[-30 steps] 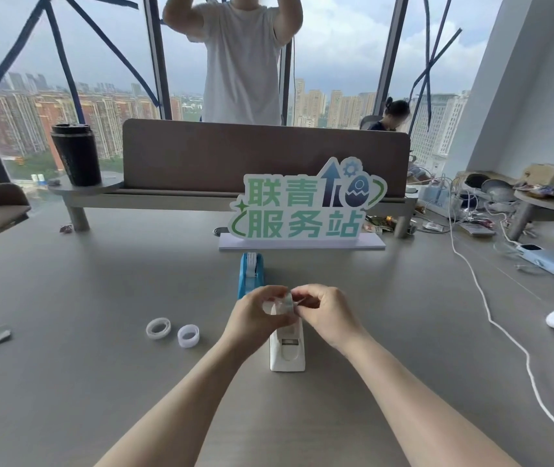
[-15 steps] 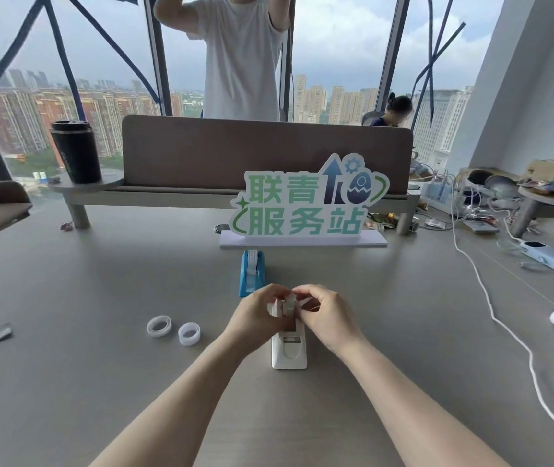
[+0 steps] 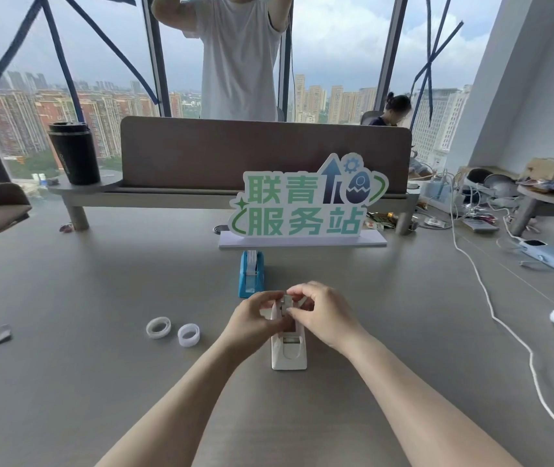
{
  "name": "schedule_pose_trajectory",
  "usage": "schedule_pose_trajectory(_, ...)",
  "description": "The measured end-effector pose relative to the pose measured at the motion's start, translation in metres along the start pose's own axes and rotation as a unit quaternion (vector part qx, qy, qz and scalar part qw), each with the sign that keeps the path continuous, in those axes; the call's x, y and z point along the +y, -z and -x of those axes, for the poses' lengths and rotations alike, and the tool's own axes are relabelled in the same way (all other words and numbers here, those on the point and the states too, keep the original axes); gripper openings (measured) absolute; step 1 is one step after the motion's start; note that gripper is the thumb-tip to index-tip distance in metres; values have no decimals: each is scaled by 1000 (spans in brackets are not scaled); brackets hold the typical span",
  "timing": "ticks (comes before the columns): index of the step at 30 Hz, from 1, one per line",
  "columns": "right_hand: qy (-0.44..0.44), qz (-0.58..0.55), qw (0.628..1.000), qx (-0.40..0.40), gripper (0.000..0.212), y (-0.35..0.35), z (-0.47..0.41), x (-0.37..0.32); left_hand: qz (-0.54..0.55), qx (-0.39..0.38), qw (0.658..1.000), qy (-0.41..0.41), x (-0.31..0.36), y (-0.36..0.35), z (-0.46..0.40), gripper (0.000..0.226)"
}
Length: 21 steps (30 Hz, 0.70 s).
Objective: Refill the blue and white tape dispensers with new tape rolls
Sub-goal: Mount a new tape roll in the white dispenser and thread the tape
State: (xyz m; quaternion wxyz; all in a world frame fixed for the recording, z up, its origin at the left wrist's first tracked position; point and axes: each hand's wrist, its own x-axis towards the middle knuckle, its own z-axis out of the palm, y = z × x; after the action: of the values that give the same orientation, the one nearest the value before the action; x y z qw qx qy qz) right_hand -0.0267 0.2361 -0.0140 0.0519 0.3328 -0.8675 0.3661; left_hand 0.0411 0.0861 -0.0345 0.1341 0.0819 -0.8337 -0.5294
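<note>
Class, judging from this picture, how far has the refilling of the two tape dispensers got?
Done, it seems: the blue dispenser already shows tape across its top. In hand: both the left hand and right hand work a small part over the white dispenser. Left: two loose rolls lie on the table.

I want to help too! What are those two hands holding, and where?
Both the left hand and right hand pinch a small white tape part by its ends, above the white dispenser.
</note>
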Motion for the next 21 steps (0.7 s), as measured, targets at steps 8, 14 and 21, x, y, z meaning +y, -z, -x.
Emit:
schedule_pose_trajectory(8, -42, 14, 997, -70, 33, 14, -14, -15, 14, 12, 1000, 9, -7, -1, 2, 59)
schedule_pose_trajectory(14, -78, 17, 987, -136, 66, 18, -24, -16, 20, 24, 999, 17, -6, -4, -1, 59)
schedule_pose_trajectory(21, -114, -40, 977, -174, 46, 21, -27, -14, 14, 29, 999, 26, -12, -1, -1, 63)
